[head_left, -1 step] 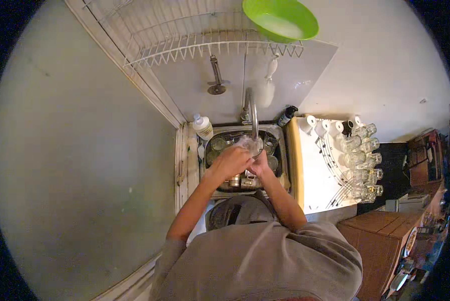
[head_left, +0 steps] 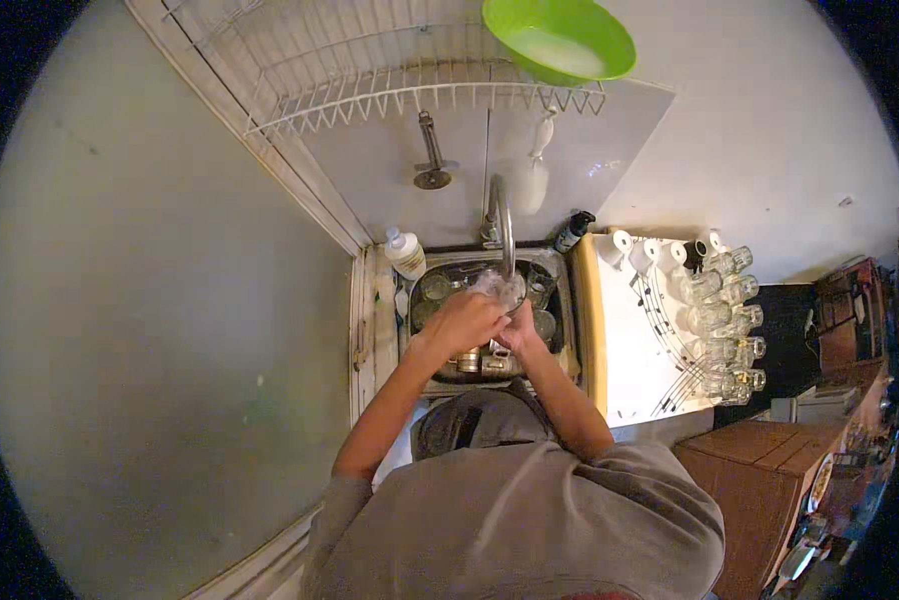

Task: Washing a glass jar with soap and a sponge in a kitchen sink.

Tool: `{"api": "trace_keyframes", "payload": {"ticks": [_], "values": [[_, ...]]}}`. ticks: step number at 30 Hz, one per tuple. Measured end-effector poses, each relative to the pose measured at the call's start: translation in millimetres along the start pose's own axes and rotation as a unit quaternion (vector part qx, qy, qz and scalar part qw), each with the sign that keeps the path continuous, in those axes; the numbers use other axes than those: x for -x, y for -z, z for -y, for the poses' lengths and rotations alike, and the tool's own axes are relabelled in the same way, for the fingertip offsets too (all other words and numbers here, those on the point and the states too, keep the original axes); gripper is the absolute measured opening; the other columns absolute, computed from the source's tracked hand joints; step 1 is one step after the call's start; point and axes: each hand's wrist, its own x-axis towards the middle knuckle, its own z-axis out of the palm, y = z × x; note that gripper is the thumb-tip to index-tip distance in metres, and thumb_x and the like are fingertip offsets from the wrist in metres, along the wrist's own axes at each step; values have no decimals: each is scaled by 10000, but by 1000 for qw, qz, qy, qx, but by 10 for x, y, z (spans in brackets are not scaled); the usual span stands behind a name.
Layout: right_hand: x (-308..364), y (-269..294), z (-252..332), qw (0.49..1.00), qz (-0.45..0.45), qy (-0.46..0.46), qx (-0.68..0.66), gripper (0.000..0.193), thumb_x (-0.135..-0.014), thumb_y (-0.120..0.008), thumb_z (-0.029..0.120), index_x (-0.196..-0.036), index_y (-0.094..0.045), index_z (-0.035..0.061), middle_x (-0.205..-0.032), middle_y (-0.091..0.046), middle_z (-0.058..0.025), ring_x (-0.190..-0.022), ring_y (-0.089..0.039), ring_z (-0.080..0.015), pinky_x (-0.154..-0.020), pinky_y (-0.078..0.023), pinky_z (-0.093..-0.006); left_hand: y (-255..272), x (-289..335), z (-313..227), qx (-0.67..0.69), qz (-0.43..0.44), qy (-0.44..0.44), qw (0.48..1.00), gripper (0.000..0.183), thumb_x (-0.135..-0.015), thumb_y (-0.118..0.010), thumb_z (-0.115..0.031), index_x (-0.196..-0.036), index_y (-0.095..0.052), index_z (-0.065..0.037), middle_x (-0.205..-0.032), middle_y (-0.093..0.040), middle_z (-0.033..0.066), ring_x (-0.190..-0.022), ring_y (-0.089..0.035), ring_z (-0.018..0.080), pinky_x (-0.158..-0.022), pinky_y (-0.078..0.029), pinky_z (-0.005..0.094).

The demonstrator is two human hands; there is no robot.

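Under the curved metal faucet (head_left: 506,225), I hold a clear drinking glass (head_left: 514,290) with both hands in the sink. My right hand (head_left: 517,328) is closed round its near right side. From the left, my left hand (head_left: 466,322) comes over it, closed at the glass, its fingertips hidden by glare and water. Water seems to splash where the fingers meet the glass. Below my hands, in the metal sink (head_left: 563,300), lie several glasses and a metallic-looking cup (head_left: 468,361). More clear glassware (head_left: 435,287) sits at the back left of the sink.
Behind the sink stand a white bottle (head_left: 405,254) on the left and a dark pump bottle (head_left: 573,232) on the right. Several glasses and mugs (head_left: 724,320) crowd the right counter (head_left: 624,340). A wire rack (head_left: 369,100) holding a green bowl (head_left: 559,40) hangs above.
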Motion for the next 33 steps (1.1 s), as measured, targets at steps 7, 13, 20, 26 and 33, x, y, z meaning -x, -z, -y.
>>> {"api": "trace_keyframes", "payload": {"ticks": [7, 13, 20, 26, 33], "values": [[-199, 381, 55, 986, 145, 58, -55, 491, -898, -427, 461, -1151, -555, 60, -1120, -605, -133, -1021, -580, -292, -902, -470, -466, 10, -396, -72, -44, -93, -86, 991, 281, -818, -552, -289, -871, -616, -20, -785, -636, 188, -758, -619, 362, -717, -486, 464], [37, 56, -340, 987, -52, 26, -147, 571, -844, -459, 564, -1177, -522, 105, -1205, -553, -116, -1066, -549, -264, -889, -464, -503, 43, -517, -24, -67, 19, 73, 995, 445, -804, -546, -456, -783, -628, -19, -796, -649, 194, -725, -624, 394, -676, -496, 484], [-155, 510, -413, 987, -48, 105, 112, 541, -813, -510, 575, -1158, -519, 158, -1122, -573, -74, -1039, -558, -241, -882, -483, -414, 140, -696, -31, 111, 208, 230, 944, 889, -819, -293, -750, -1240, -526, -3, -1166, -536, 316, -1161, -499, 398, -999, -373, 428], [-207, 811, -497, 976, -62, 154, 144, 719, -744, -725, 129, -1278, -244, 131, -1171, -488, -106, -1042, -536, -215, -879, -475, -386, -502, -677, 404, 295, 156, 306, 891, 1066, -741, -94, -848, -1256, -519, -18, -1325, -462, 224, -1281, -391, 345, -1072, -274, 401], [-334, 1294, -381, 969, -112, 213, 55, 364, -816, -545, 416, -1005, -589, 108, -1023, -632, -72, -949, -611, -252, -858, -505, -416, -600, -931, 302, 258, 188, 253, 913, 1081, -692, -139, -888, -1044, -655, -6, -1153, -582, 248, -1156, -508, 381, -990, -374, 423]]}}
